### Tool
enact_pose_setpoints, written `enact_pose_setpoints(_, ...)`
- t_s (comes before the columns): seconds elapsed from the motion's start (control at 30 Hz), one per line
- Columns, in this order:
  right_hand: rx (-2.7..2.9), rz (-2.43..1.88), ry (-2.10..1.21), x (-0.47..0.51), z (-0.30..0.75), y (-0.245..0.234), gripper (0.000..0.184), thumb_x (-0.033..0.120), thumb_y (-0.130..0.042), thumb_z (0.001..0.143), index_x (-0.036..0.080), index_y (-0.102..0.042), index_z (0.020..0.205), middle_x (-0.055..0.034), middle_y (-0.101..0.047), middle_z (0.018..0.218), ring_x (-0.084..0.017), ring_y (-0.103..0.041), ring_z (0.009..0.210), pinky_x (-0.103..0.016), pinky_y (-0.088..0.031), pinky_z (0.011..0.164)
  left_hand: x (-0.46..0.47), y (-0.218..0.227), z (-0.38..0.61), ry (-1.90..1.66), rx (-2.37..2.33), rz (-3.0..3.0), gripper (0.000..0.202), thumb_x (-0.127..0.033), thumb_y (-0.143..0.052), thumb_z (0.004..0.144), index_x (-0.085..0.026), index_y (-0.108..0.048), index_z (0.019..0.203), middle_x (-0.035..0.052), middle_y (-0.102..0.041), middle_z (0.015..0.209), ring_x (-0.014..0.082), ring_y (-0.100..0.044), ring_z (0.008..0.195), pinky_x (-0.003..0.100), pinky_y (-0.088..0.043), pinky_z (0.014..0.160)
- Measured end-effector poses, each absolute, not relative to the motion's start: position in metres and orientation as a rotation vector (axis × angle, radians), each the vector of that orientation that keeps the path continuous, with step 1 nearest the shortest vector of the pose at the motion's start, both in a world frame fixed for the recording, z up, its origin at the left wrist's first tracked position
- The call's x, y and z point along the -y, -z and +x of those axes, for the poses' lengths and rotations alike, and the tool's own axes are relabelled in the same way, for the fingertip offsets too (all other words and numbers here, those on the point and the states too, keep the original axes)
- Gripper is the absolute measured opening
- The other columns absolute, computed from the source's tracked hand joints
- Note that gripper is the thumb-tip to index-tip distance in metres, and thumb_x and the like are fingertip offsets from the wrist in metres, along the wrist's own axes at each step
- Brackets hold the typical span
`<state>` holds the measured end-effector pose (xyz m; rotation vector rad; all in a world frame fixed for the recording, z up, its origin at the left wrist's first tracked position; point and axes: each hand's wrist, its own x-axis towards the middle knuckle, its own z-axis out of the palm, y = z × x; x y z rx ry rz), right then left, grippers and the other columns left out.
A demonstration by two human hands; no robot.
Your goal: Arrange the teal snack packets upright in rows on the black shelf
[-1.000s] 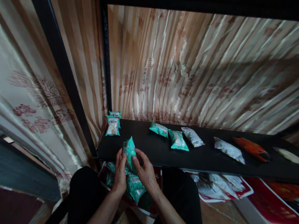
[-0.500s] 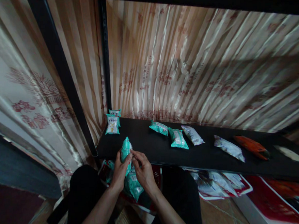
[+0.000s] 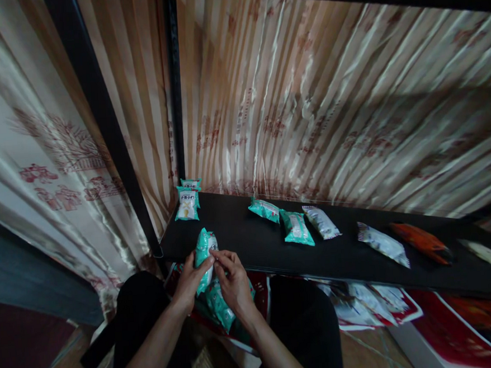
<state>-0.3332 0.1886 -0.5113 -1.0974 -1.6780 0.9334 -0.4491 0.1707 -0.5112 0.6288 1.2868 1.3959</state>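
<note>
My left hand point(image 3: 188, 279) and my right hand point(image 3: 232, 280) are closed together on a teal snack packet point(image 3: 203, 248), held upright at the front edge of a black shelf point(image 3: 240, 235). More teal packets point(image 3: 219, 306) lie in a heap just under my hands, below the shelf edge. At the shelf's back left corner, teal packets point(image 3: 187, 205) stand upright in a small row.
Farther right on the shelf lie two teal packets point(image 3: 297, 227), a white one point(image 3: 322, 222), another white one point(image 3: 383, 244) and an orange one point(image 3: 421, 240). A striped curtain point(image 3: 328, 105) hangs behind. A black post point(image 3: 98, 116) stands left. Red-and-white bags point(image 3: 375, 304) lie under the shelf.
The held packet has sunk slightly and turned; my fingers have closed in on its middle. The view shifted a little.
</note>
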Motion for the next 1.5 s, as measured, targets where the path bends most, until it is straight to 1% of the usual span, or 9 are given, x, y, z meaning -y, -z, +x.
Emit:
enact_pose_setpoints(0.4,1.734,-1.138,-0.936,-0.192,-0.335,0.515,0.028,0.022,-0.052,0.082,0.026,-0.068,0.105,-0.0053,-0.056,0.098,-0.016,-0.056,0.092,-0.028,-0.048,0.080,-0.171,0.513,-0.456,-1.325,-1.281,0.557,0.038,-0.031,-0.069,0.063,-0.018,-0.062,0.099,0.0037,-0.071,0.088,0.0195,-0.065,0.086,0.028,-0.049,0.078)
enact_pose_setpoints(0.57,1.630,-1.196,-0.956,-0.199,-0.333,0.528,0.027,0.024,-0.057,0.078,0.022,-0.067,0.103,-0.0057,-0.060,0.097,-0.018,-0.058,0.088,-0.029,-0.050,0.077,-0.175,0.528,-0.462,-1.358,-1.194,0.456,0.042,-0.028,-0.065,0.065,-0.017,-0.059,0.105,0.0044,-0.071,0.087,0.0188,-0.067,0.078,0.029,-0.050,0.073)
enact_pose_setpoints(0.67,1.531,-1.274,-0.983,-0.204,-0.330,0.541,0.036,0.031,-0.062,0.074,0.018,-0.063,0.107,-0.0077,-0.062,0.102,-0.020,-0.060,0.089,-0.032,-0.050,0.078,-0.177,0.535,-0.465,-1.369,-1.162,0.402,0.045,-0.026,-0.064,0.064,-0.017,-0.058,0.107,0.0043,-0.071,0.085,0.0190,-0.067,0.074,0.029,-0.051,0.069)
enact_pose_setpoints(0.87,1.360,-1.261,-1.462,-0.204,-0.330,0.537,0.053,0.049,-0.064,0.071,0.016,-0.058,0.112,-0.0102,-0.065,0.108,-0.024,-0.061,0.097,-0.035,-0.051,0.082,-0.180,0.537,-0.468,-1.388,-1.113,0.335,0.039,-0.025,-0.063,0.061,-0.015,-0.060,0.099,0.0031,-0.071,0.076,0.0194,-0.067,0.068,0.029,-0.051,0.063)
enact_pose_setpoints(1.0,1.241,-1.062,-1.761,-0.199,-0.332,0.527,0.051,0.049,-0.066,0.071,0.018,-0.059,0.110,-0.0060,-0.067,0.106,-0.022,-0.062,0.097,-0.036,-0.048,0.089,-0.182,0.538,-0.471,-1.379,-1.122,0.341,0.035,-0.027,-0.062,0.061,-0.015,-0.061,0.094,0.0031,-0.071,0.075,0.0191,-0.067,0.067,0.027,-0.051,0.062)
enact_pose_setpoints(1.1,1.185,-1.008,-1.867,-0.198,-0.333,0.527,0.048,0.045,-0.072,0.066,0.018,-0.061,0.105,-0.0043,-0.070,0.098,-0.021,-0.065,0.089,-0.038,-0.047,0.088,-0.183,0.540,-0.477,-1.352,-1.146,0.387,0.033,-0.028,-0.062,0.062,-0.015,-0.062,0.092,0.0028,-0.071,0.077,0.0188,-0.067,0.069,0.027,-0.050,0.062)
enact_pose_setpoints(1.27,1.129,-1.103,-1.829,-0.202,-0.338,0.532,0.043,0.042,-0.075,0.063,0.016,-0.063,0.094,-0.0054,-0.070,0.088,-0.022,-0.065,0.082,-0.036,-0.049,0.082,-0.185,0.532,-0.482,-1.296,-1.233,0.527,0.035,-0.032,-0.062,0.066,-0.018,-0.062,0.098,0.0030,-0.071,0.085,0.0204,-0.067,0.079,0.029,-0.051,0.069)
enact_pose_setpoints(1.4,1.075,-1.153,-1.743,-0.207,-0.343,0.530,0.043,0.042,-0.076,0.060,0.016,-0.063,0.092,-0.0052,-0.070,0.085,-0.021,-0.065,0.078,-0.034,-0.049,0.077,-0.184,0.526,-0.480,-1.288,-1.261,0.625,0.048,-0.042,-0.067,0.068,-0.019,-0.058,0.108,0.0072,-0.069,0.104,0.0228,-0.065,0.094,0.030,-0.050,0.080)
enact_pose_setpoints(1.5,1.090,-1.186,-1.651,-0.211,-0.347,0.528,0.043,0.043,-0.076,0.059,0.016,-0.063,0.090,-0.0050,-0.070,0.085,-0.020,-0.064,0.079,-0.033,-0.049,0.075,-0.185,0.531,-0.480,-1.274,-1.272,0.701,0.055,-0.044,-0.070,0.066,-0.018,-0.056,0.112,0.0103,-0.067,0.109,0.0255,-0.062,0.101,0.035,-0.048,0.087)
